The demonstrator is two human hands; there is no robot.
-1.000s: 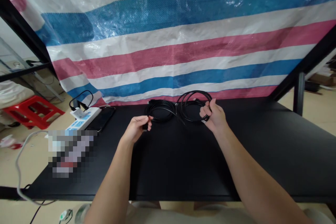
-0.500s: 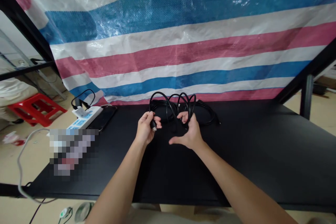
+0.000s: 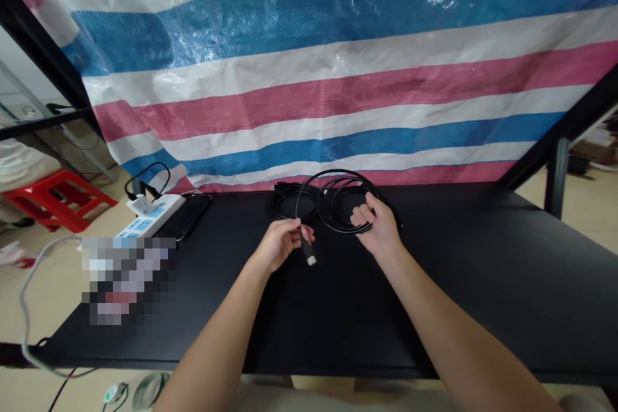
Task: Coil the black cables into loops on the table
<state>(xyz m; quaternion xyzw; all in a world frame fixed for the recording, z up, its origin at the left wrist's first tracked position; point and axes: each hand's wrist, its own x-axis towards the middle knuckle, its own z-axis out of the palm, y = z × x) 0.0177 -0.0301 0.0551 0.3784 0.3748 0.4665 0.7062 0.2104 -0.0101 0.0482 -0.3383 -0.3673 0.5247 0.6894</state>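
Note:
A looped black cable point(image 3: 333, 228) hangs between my hands over the black table. My left hand point(image 3: 282, 243) pinches it close to one end, where a black plug point(image 3: 308, 253) with a pale tip points down toward me. The loops are gripped in my right hand point(image 3: 379, 224), its fingers curled round them. Behind, on the table, lies another coiled black cable point(image 3: 277, 206) at the left. More black cable sits behind the held loops on the right, partly hidden by them and by my right hand.
A white power strip point(image 3: 164, 211) with a plugged-in charger point(image 3: 141, 205) stands at the table's left, beside a dark phone point(image 3: 188, 215). A blurred-out patch covers something nearer. Striped sheeting point(image 3: 318, 103) hangs along the back edge. On the floor at left is a red stool point(image 3: 62, 196).
My right hand has closed round the loops and moved right. The loops now lie together in one wider ring. My left hand has shifted right and lower with the plug end.

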